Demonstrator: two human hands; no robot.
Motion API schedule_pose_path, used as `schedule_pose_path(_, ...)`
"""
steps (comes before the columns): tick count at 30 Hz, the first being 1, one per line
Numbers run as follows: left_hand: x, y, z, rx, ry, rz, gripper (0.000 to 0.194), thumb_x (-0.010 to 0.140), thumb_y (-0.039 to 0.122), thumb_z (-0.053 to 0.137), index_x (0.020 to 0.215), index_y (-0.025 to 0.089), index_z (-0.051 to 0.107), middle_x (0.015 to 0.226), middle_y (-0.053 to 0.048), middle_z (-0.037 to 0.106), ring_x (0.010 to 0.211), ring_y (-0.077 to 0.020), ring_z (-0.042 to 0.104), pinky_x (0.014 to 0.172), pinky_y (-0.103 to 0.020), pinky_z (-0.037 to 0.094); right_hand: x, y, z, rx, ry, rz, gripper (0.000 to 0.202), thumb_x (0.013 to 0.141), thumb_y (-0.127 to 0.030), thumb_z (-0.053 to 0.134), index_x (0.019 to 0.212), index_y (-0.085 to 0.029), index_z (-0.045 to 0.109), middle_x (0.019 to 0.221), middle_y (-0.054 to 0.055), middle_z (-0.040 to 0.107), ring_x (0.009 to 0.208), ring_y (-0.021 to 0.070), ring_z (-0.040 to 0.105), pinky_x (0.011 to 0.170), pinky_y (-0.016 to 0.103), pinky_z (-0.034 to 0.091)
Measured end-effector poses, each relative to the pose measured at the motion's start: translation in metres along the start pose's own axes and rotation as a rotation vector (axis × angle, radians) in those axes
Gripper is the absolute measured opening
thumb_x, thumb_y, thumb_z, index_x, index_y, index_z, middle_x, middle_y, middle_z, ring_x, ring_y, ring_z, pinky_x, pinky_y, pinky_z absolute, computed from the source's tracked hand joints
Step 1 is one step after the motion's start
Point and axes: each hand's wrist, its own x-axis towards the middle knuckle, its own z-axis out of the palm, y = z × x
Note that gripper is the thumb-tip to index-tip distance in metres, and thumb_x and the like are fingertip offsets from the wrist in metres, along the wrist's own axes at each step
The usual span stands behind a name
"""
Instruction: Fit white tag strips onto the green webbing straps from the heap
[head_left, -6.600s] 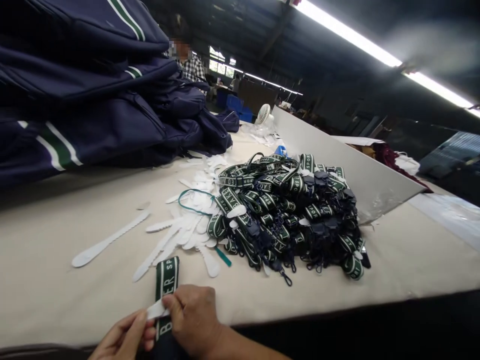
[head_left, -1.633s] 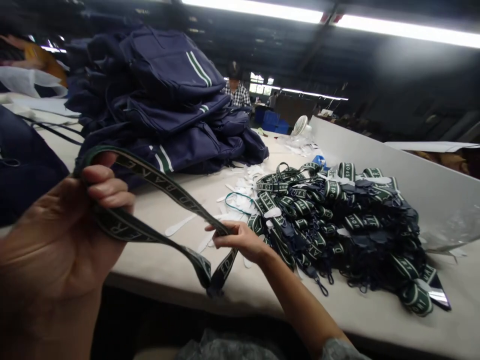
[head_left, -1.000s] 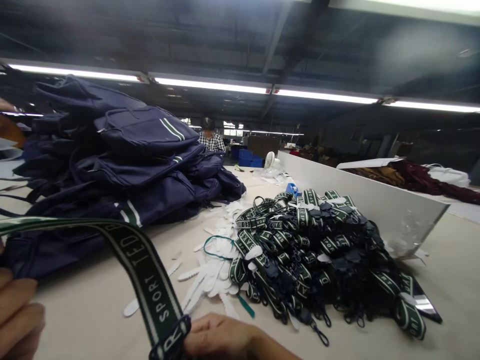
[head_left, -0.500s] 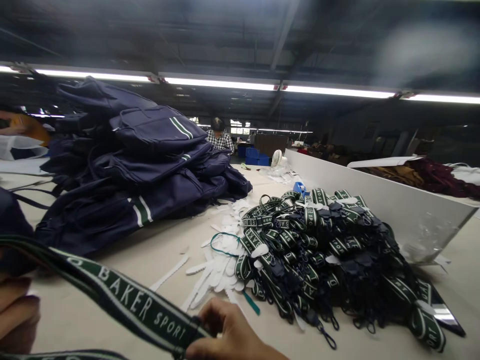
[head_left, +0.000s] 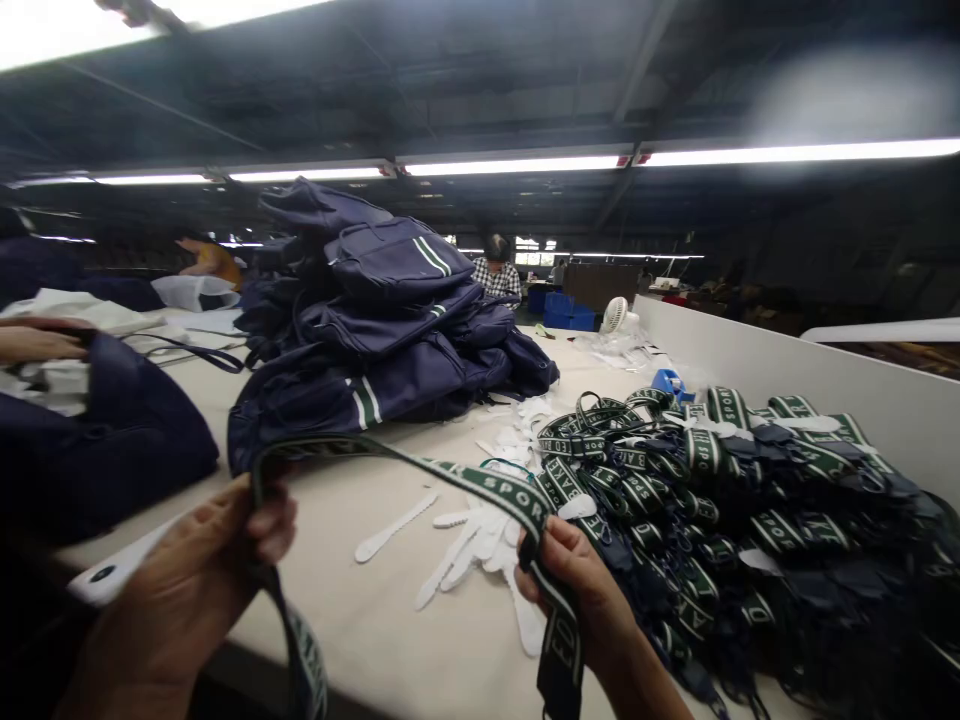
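A green webbing strap (head_left: 480,482) with white edges and lettering arches between my two hands over the table. My left hand (head_left: 202,560), at the lower left, is closed round one stretch of it, and a loop hangs below the fingers. On the other side, my right hand (head_left: 577,580) pinches the strap between thumb and fingers, its dark end dangling beneath. Right of that hand lies a heap of similar straps (head_left: 705,500) with dark clips. White toothed plastic strips (head_left: 480,545) are scattered between the hands, farther back on the table.
Navy bags (head_left: 390,330) with striped trim are piled behind my hands. At far left, another person's hand (head_left: 41,342) touches a navy bag (head_left: 142,430). A white partition (head_left: 787,350) runs along the right, near a small fan (head_left: 616,315) and a blue tape dispenser (head_left: 670,384).
The view has swung left, bringing the other person's hand into sight. My right hand has risen, and my hands now hold the strap in an arch instead of a slanted stretch.
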Motion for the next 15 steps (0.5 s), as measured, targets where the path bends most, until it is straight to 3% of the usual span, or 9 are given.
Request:
schedule_pose_path(3, -0.011, -0.021, 0.014, 0.085, -0.207, -0.078, 0.076, 0.054, 0.054, 0.087, 0.117, 0.025, 0.055, 0.053, 0.007, 0.045, 0.044, -0.0066, 0.036, 0.042, -0.017, 0.026, 0.007, -0.001, 0.008, 0.023, 0.003, -0.053, 0.027, 0.085, -0.039, 0.07, 0.081, -0.014, 0.062, 0.067, -0.002, 0.059, 0.042, 0.0011, 0.041, 0.047, 0.016, 0.042)
schedule_pose_path(5, -0.017, -0.032, 0.027, 0.274, -0.251, -0.087, 0.085, 0.057, 0.051, 0.085, 0.127, 0.026, 0.045, 0.051, 0.009, 0.047, 0.041, -0.0075, 0.038, 0.043, -0.017, 0.027, 0.01, -0.002, 0.015, -0.013, -0.004, -0.056, 0.025, 0.088, -0.039, 0.067, 0.086, -0.015, 0.059, 0.079, 0.001, 0.067, 0.038, 0.0001, 0.041, 0.046, 0.018, 0.047)
schedule_pose_path(10, -0.014, -0.04, 0.036, 0.601, -0.001, 0.044, 0.06, 0.071, 0.051, 0.072, 0.12, 0.022, 0.053, 0.045, 0.008, 0.049, 0.044, -0.013, 0.045, 0.048, -0.023, 0.038, 0.018, 0.0, 0.02, -0.049, 0.013, -0.04, 0.041, 0.083, -0.035, 0.072, 0.113, -0.017, 0.05, 0.079, 0.007, 0.074, 0.035, 0.005, 0.052, 0.043, 0.017, 0.049)
schedule_pose_path(15, 0.007, -0.045, 0.023, 0.5, 0.174, 0.188, 0.031, 0.076, 0.04, 0.066, 0.1, 0.022, 0.064, 0.068, 0.003, 0.062, 0.065, -0.0167, 0.059, 0.065, -0.028, 0.052, 0.019, 0.006, 0.008, -0.05, 0.04, -0.015, 0.042, 0.079, -0.035, 0.075, 0.107, -0.016, 0.05, 0.078, 0.008, 0.075, 0.04, 0.0083, 0.06, 0.046, 0.017, 0.051)
